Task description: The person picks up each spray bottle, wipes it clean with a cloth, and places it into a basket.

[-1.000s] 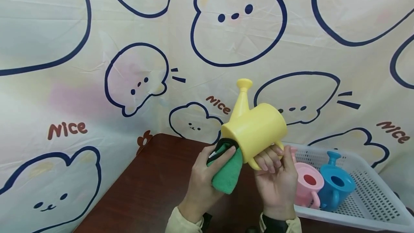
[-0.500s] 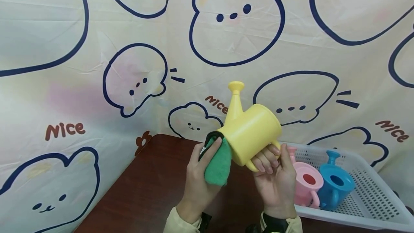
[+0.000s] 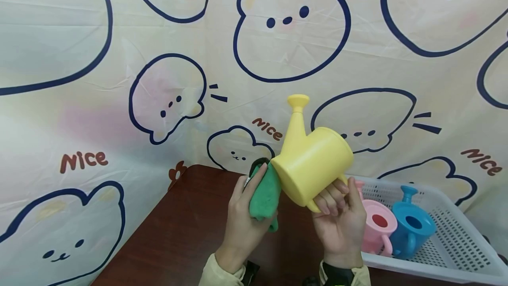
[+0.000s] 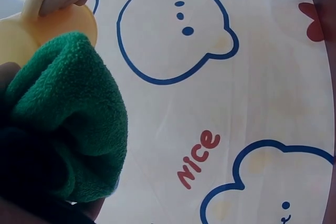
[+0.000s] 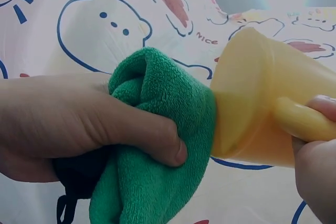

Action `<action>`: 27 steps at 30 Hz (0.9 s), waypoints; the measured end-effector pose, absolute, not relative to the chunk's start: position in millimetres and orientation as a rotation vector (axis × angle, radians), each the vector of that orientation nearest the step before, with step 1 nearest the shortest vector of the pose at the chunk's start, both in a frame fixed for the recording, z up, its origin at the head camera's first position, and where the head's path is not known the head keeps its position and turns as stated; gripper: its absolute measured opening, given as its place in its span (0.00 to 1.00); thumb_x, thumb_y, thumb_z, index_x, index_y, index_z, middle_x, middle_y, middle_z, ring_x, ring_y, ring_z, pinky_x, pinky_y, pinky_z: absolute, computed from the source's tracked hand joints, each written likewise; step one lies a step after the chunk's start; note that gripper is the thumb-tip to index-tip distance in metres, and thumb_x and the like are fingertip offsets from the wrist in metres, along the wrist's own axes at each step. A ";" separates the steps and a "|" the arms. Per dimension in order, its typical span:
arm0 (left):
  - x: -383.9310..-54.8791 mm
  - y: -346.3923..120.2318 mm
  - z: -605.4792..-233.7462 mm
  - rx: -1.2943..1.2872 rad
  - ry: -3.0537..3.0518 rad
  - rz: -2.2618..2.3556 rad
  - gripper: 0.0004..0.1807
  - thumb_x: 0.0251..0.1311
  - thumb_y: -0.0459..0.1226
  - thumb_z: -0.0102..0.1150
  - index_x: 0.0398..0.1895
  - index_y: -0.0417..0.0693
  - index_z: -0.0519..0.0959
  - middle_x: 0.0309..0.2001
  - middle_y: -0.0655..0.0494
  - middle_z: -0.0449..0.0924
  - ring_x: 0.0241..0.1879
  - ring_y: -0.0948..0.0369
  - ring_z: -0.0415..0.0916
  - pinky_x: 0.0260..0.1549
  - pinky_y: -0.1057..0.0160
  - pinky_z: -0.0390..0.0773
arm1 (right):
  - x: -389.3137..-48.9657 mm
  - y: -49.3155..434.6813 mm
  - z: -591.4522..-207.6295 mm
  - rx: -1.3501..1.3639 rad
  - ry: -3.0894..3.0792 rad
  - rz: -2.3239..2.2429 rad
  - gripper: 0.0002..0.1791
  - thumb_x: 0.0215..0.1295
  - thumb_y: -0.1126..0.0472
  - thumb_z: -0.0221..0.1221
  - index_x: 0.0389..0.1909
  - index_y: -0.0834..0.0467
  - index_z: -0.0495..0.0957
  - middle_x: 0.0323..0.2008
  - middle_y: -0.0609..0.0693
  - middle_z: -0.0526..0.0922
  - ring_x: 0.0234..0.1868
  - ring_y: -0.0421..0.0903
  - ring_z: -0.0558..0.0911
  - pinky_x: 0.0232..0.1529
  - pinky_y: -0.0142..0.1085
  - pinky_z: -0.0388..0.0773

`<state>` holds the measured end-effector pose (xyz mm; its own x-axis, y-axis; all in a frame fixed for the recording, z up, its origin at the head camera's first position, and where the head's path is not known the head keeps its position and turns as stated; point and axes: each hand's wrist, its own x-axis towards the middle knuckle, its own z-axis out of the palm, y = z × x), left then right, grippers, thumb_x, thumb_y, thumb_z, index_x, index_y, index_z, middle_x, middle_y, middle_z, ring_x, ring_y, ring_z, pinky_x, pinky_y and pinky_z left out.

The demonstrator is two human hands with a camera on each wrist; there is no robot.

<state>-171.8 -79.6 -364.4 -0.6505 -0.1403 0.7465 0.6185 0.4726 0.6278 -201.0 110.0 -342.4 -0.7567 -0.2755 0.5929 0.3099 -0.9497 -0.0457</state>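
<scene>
A yellow watering can (image 3: 313,162) is held up above the table, tilted, with its spout pointing up and its base toward the left. My right hand (image 3: 339,224) grips it by the handle, fingers curled round. A bunched green cloth (image 3: 265,193) with a black edge is in my left hand (image 3: 242,228), thumb and fingers pinching it. In the right wrist view the cloth (image 5: 163,93) meets the base of the watering can (image 5: 241,98). The left wrist view shows the cloth (image 4: 79,93) large, covering part of the can (image 4: 16,35).
At the right stands a white perforated basket (image 3: 456,233). In it are a pink watering can (image 3: 377,220) and a blue watering can (image 3: 412,226). The dark brown table (image 3: 174,233) runs back to a printed cloth wall (image 3: 158,21).
The left hand and cloth shift left and slightly up along the can's base. The yellow watering can dips left, then comes back right, its base turned more into view.
</scene>
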 end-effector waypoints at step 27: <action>-166.7 -68.5 -368.7 -0.783 -2.100 -1.210 0.55 0.38 0.23 0.83 0.75 0.64 0.74 0.61 0.52 0.76 0.56 0.56 0.81 0.53 0.55 0.86 | -201.0 113.1 -345.0 -0.885 -0.285 -2.756 0.26 0.87 0.47 0.39 0.36 0.65 0.70 0.24 0.52 0.63 0.24 0.47 0.60 0.34 0.33 0.55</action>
